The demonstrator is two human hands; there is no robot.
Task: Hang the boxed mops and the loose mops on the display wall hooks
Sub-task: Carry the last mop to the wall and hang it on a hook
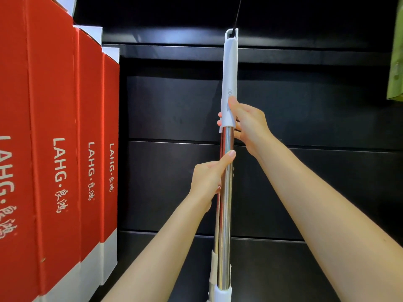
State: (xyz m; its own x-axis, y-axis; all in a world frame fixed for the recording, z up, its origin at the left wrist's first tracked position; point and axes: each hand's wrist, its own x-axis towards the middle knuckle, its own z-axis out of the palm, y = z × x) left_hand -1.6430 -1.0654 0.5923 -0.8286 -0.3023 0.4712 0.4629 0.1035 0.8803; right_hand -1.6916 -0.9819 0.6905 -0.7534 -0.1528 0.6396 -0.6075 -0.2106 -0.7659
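Three red boxes [58, 149] hang in a row at left, closed, white at the lower end, "LAHG" printed down each side; contents not visible. Nearest box cut off by the left frame edge.

Black slat wall [174, 105] fills the middle and right. Bare wall between the innermost box and the mop [225, 192], and a wider bare stretch to the mop's right as far as a green item [395, 62] at the right edge.

Mop upright, chrome pole, white handle [230, 73] on top. The handle's top loop sits on a black hook [236, 16] that angles up out of frame. Lower end of the pole runs into a white collar at the bottom edge.

Right hand [248, 125]: grip clamped on the base of the handle where it meets the pole, thumb along the front, fingertips showing round the left side. Left hand [207, 177]: lower, grip clamped on the pole, thumb pressed up along it. Both forearms bare, reaching up.
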